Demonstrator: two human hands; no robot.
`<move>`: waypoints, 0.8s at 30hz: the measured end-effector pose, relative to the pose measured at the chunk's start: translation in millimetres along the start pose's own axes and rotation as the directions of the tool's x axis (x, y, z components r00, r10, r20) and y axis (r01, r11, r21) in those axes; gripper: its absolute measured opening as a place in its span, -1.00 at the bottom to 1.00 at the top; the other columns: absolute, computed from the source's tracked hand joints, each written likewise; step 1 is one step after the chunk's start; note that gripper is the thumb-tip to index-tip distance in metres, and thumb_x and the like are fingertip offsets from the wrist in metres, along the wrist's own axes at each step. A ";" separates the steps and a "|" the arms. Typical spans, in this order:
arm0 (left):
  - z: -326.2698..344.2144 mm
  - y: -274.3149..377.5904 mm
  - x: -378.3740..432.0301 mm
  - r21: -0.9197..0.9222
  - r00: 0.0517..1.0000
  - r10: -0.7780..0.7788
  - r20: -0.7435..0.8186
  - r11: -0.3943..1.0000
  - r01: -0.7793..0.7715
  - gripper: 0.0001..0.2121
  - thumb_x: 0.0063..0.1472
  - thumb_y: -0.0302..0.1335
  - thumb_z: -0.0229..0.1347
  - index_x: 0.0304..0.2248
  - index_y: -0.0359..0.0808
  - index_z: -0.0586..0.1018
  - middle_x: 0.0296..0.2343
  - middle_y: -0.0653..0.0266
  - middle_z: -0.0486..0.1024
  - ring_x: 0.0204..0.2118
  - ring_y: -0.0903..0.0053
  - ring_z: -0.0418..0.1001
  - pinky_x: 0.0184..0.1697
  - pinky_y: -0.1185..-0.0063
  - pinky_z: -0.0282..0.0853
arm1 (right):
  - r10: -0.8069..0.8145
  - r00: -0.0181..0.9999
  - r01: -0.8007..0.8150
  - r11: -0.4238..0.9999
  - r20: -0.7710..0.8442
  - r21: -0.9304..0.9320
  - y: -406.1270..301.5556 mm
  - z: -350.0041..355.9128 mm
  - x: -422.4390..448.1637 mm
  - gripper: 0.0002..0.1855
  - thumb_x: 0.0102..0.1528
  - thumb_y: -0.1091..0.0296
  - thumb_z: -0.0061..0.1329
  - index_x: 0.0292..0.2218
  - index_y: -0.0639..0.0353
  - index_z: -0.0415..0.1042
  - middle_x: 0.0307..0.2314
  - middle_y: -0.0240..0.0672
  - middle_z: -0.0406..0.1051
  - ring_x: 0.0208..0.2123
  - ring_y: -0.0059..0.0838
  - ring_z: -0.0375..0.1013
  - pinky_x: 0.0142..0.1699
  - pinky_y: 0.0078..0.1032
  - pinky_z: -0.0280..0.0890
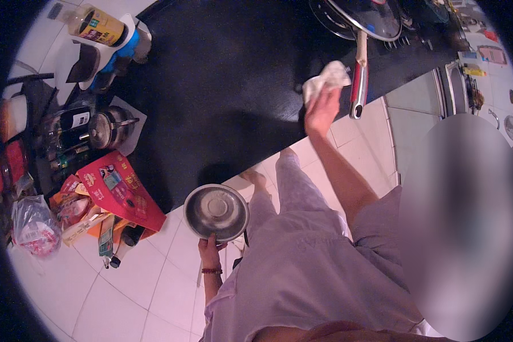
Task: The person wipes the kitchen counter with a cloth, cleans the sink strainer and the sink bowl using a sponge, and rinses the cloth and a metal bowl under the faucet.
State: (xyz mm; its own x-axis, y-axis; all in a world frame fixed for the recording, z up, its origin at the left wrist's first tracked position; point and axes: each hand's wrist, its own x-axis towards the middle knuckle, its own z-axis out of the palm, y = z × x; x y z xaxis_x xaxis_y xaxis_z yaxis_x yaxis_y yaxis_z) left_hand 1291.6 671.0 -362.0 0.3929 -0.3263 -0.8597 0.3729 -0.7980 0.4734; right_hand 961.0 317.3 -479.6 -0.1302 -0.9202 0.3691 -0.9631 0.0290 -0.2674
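Observation:
My left hand [210, 252], with a beaded bracelet at the wrist, grips the rim of a round metal bowl [216, 212] just off the black countertop's front edge. Under my right hand [323, 111] a crumpled white cloth [328, 81] lies against the dark countertop [222, 85]. To the right of the cloth, the red and steel handle [359, 81] of a pan juts over the counter's edge. A glass lid [378, 19] with a metal rim sits at the pan. The fingertips of my right hand are partly hidden by the cloth.
At the left stand a metal teapot [107, 127], a red cardboard box [122, 188] of packets and bottles, and a labelled bottle [98, 28] on a white rack. A plastic bag [36, 226] is beside the box. A blurred patch covers the right side.

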 end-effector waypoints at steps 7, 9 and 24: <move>-12.0 -14.8 -1.8 -0.105 0.998 0.001 -0.058 0.994 -0.007 -0.77 0.25 -0.45 -0.02 -0.18 -0.43 0.43 -0.35 0.16 0.53 -0.43 0.48 0.54 -0.49 0.56 0.55 | -0.009 0.998 0.004 0.997 -0.054 -0.083 -59.8 55.2 78.1 -0.44 0.14 0.19 -0.16 0.08 0.34 0.17 0.12 0.24 0.01 0.20 0.21 -0.08 0.24 -0.05 -0.10; -8.2 -12.2 -10.5 -0.122 0.996 0.005 -0.084 0.992 -0.015 -0.77 0.25 -0.43 -0.02 -0.18 -0.42 0.43 -0.38 0.16 0.54 -0.43 0.47 0.55 -0.50 0.55 0.54 | -0.101 0.991 0.093 0.992 -0.092 -0.090 -77.7 77.3 120.7 -0.46 0.12 0.19 -0.12 0.06 0.32 0.21 0.09 0.18 0.08 0.17 0.13 0.02 0.20 -0.09 -0.02; 4.6 -74.3 -42.2 -0.340 0.970 -0.128 -0.206 0.939 0.052 -0.76 0.25 -0.42 -0.02 -0.16 -0.40 0.42 -0.32 0.12 0.53 -0.42 0.44 0.56 -0.46 0.54 0.56 | -0.734 0.674 0.701 0.670 0.082 0.245 -280.9 205.9 223.1 -0.51 0.16 0.12 -0.18 0.12 -0.08 0.23 0.11 -0.25 0.17 0.17 -0.20 0.11 0.18 -0.17 0.06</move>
State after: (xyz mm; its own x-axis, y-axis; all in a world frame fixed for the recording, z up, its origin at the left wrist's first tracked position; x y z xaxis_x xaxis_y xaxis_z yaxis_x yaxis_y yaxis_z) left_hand 1243.4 741.8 -361.8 0.5066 -0.1097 -0.8552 0.6564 -0.5940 0.4651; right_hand 1251.0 23.4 -505.3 0.6387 -0.6732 0.3726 -0.6792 -0.7209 -0.1382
